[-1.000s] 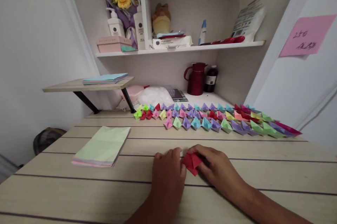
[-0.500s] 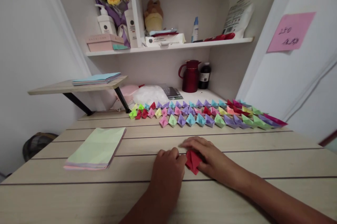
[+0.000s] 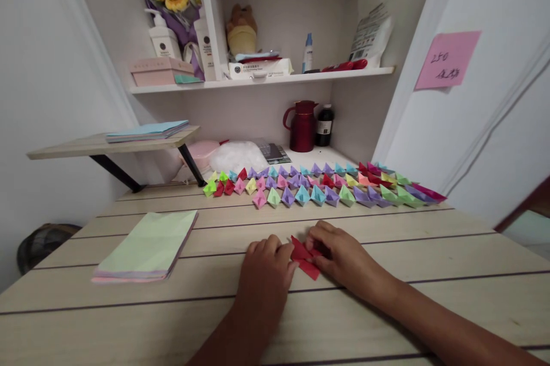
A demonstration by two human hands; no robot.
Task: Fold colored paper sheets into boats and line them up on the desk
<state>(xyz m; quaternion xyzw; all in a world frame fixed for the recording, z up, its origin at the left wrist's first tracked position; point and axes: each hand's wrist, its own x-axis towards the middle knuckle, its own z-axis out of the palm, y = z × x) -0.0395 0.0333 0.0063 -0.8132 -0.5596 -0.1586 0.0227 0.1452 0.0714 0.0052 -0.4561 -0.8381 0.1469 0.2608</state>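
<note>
A piece of folded red paper (image 3: 306,262) lies between my hands on the wooden desk (image 3: 378,320). My left hand (image 3: 268,268) is closed on its left edge, thumb and fingertips at the paper. From the other side my right hand (image 3: 337,248) pinches the right part of it, fingers curled. Some folds are hidden behind the fingers. Beyond my hands, several rows of small folded paper boats (image 3: 318,195) in many colours stand across the desk.
A stack of coloured paper (image 3: 146,246), pale green on top, lies to the left. Behind it a small raised shelf (image 3: 81,146) bears blue paper sheets (image 3: 148,131). A dark red jug (image 3: 302,128) and a dark bottle (image 3: 325,125) stand at the back.
My right hand's fingers have curled from lying over the red paper to pinching it. More of the paper's pointed shape shows. The whole view has shifted slightly.
</note>
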